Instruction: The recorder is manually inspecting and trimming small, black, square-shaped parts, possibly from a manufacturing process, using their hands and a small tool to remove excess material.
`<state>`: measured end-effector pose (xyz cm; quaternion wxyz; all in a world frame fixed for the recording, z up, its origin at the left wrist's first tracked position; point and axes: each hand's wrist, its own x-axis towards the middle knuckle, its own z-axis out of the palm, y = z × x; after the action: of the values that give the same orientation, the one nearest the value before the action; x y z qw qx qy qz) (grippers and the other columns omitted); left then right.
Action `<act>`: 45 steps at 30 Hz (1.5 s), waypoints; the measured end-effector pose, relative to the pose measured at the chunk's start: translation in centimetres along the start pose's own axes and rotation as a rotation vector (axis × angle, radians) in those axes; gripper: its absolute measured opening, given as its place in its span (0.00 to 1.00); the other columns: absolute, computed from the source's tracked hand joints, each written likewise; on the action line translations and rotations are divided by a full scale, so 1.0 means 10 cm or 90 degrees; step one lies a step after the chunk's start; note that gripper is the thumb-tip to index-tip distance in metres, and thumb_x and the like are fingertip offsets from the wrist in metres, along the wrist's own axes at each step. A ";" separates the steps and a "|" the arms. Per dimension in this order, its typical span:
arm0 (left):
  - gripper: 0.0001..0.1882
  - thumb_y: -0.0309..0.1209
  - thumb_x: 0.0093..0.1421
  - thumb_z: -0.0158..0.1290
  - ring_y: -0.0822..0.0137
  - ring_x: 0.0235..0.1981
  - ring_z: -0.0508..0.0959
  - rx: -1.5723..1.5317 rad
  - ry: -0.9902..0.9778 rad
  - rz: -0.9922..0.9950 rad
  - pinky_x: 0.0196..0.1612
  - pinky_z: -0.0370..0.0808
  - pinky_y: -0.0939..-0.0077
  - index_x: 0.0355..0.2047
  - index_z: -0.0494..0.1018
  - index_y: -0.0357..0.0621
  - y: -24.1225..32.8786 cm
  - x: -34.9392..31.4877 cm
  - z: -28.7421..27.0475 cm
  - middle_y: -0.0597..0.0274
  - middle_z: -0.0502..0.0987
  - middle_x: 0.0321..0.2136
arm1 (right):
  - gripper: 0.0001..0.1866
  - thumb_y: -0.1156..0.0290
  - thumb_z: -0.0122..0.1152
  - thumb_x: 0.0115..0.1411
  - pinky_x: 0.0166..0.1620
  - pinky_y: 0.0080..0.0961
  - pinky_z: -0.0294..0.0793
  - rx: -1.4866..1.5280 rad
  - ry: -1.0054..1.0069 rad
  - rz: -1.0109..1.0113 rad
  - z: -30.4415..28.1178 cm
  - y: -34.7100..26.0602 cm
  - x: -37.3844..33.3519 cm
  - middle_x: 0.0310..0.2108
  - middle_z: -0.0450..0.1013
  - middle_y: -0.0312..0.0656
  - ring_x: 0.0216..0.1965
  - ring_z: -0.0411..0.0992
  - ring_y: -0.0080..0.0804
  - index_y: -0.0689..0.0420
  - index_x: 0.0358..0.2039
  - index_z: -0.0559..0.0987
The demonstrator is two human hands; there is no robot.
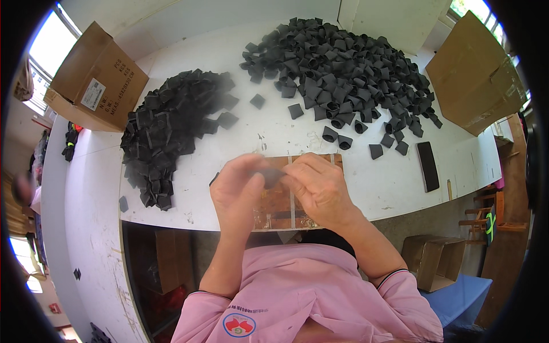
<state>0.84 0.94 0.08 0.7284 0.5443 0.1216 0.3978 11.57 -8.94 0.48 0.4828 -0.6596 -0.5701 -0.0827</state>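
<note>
Both hands meet above a brown board [320, 163] with pale strips at the table's front edge. Between them is a small dark grey piece [273, 176], smeared by motion; it looks like soft foam or fabric. My left hand [235, 191] holds it between thumb and curled fingers. At its right end, the fingertips of my right hand [321, 187] are pinched on it. A heap of flat dark squares [166, 126] lies to the left. To the far right spreads a heap of short, open dark sleeves [343, 68].
Cardboard boxes stand at the table's left [97, 80] and right [477, 74]. A black phone [428, 167] lies near the right edge. Single pieces [257, 101] lie between the heaps. Below right are an open carton [433, 262] and a wooden stool [486, 220].
</note>
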 end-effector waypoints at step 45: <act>0.03 0.18 0.53 0.50 0.78 0.24 0.74 0.104 -0.022 -0.227 0.25 0.73 0.87 0.29 0.68 0.33 -0.24 -0.56 0.09 0.61 0.74 0.23 | 0.10 0.83 0.60 0.42 0.22 0.22 0.68 0.328 -0.075 0.337 -0.14 -0.13 -0.62 0.24 0.68 0.40 0.22 0.68 0.29 0.62 0.26 0.71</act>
<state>-1.27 -3.88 -3.14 0.7428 0.5783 0.2351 0.2418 9.01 -14.28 -2.23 0.6041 -0.6447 -0.4085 0.2291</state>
